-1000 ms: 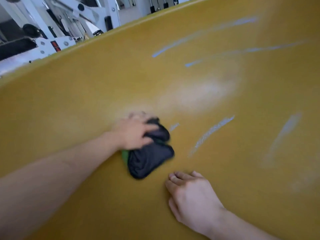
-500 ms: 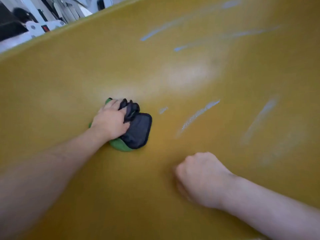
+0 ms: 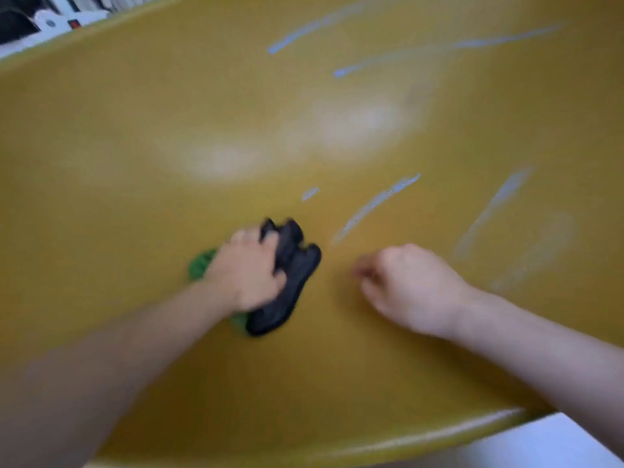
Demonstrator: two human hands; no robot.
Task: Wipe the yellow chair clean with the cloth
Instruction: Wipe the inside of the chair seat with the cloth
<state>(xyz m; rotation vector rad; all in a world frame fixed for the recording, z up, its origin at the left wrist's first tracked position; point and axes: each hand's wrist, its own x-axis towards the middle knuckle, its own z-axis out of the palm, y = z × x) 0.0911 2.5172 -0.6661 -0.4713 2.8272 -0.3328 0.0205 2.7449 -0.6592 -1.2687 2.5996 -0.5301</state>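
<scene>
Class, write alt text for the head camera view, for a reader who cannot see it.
A person's left hand grips a bunched dark and green cloth against the surface of a yellow chair. The right hand sits beside it in a fist, holding nothing. Beyond both hands the chair bears pale streaks.

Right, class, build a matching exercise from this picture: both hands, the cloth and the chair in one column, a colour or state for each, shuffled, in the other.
Column one
1 left hand
2 right hand
3 cloth
4 chair

Column two
a yellow, bears pale streaks
b curled, holding nothing
c grips the cloth
d black and green, bunched

Pairs: 1-c, 2-b, 3-d, 4-a.
</scene>
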